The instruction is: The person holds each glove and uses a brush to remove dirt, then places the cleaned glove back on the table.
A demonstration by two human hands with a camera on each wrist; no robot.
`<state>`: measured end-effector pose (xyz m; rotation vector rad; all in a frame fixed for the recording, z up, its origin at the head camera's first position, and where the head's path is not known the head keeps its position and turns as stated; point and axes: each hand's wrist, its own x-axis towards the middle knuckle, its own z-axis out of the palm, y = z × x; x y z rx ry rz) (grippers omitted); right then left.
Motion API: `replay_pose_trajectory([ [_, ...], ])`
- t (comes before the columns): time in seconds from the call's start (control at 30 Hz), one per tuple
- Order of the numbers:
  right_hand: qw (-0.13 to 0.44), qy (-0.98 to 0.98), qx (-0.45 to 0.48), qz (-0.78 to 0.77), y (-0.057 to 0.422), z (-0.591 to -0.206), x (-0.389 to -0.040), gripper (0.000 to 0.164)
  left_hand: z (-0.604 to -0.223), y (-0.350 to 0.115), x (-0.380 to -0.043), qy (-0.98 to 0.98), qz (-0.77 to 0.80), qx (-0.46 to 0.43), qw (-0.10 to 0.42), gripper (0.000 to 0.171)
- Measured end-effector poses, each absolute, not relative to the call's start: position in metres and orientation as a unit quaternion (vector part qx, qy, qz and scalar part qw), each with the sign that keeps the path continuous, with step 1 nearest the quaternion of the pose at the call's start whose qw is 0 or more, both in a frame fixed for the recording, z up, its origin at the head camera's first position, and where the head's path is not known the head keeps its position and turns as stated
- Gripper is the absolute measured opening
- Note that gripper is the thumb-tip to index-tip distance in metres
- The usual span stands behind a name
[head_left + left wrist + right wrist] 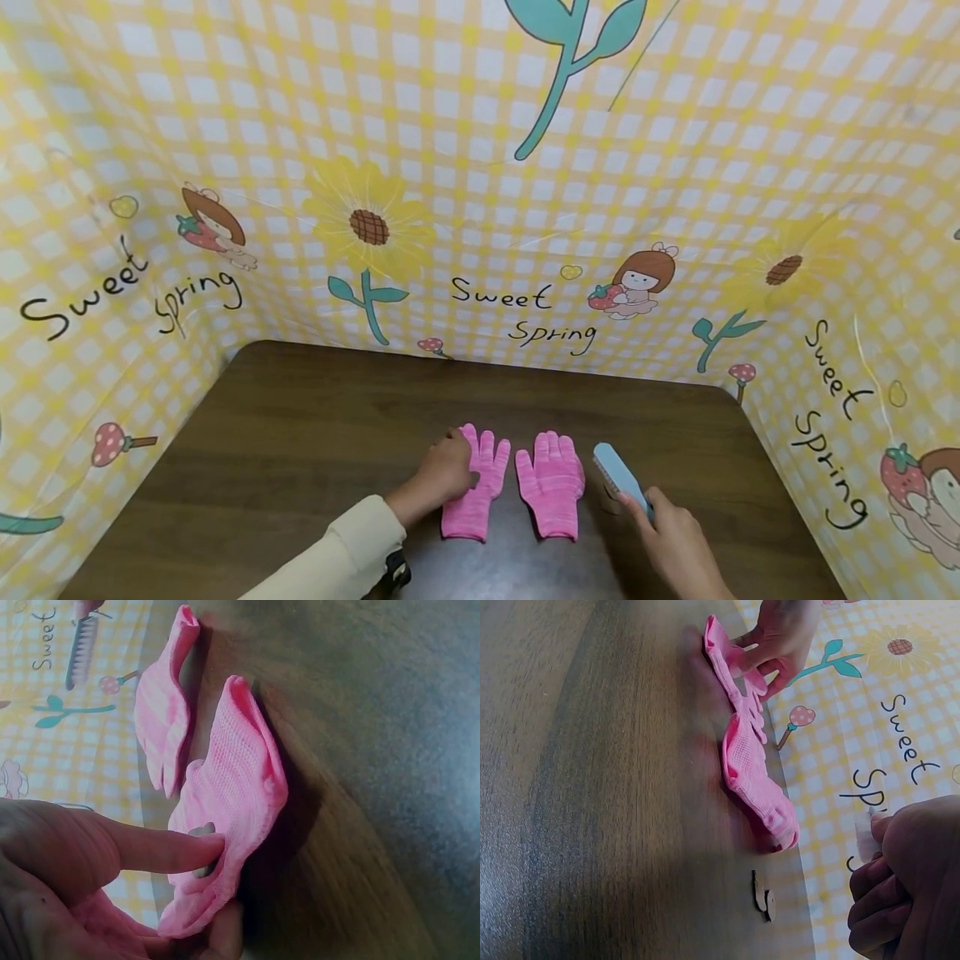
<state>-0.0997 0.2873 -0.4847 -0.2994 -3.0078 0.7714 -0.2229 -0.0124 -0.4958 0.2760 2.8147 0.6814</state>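
Two pink knit gloves lie side by side on a brown table, fingers pointing to the far side. My left hand [447, 467] is at the left glove [491, 479]. In the left wrist view, its thumb [172, 851] presses on the knit and other fingers show beneath the edge, pinching it. A small grey-brown patch [201, 859] shows beside the thumb tip; I cannot tell whether it is a stain or a loose piece. The right glove [551, 487] lies flat, untouched. My right hand [678, 537] grips a light blue brush [621, 475] by its handle, bristles facing left, right of the gloves.
Two small dark-edged flat pieces [763, 896] lie on the table [315, 417] near the right glove. A yellow checked cloth [480, 208] with printed flowers and lettering stands as a wall around the back and sides.
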Motion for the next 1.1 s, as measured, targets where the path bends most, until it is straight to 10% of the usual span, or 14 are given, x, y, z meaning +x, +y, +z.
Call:
replay_pose_trajectory([
  [0.53, 0.005, -0.965, -0.092, 0.247, 0.2844, -0.4852, -0.0984, 0.039, -0.497, -0.0173, -0.2163, 0.958, 0.227, 0.163, 0.061, 0.018],
  [0.93, 0.018, -0.967, -0.077, 0.242, 0.2807, -0.4836, -0.0995, 0.035, -0.4982, -0.0195, -0.2201, 0.934, 0.333, 0.098, 0.087, 0.065],
  [1.1, 0.02, -0.967, -0.074, 0.243, 0.2779, -0.4802, -0.1014, 0.036, -0.5001, -0.0214, -0.221, 0.927, 0.354, 0.093, 0.083, 0.06],
])
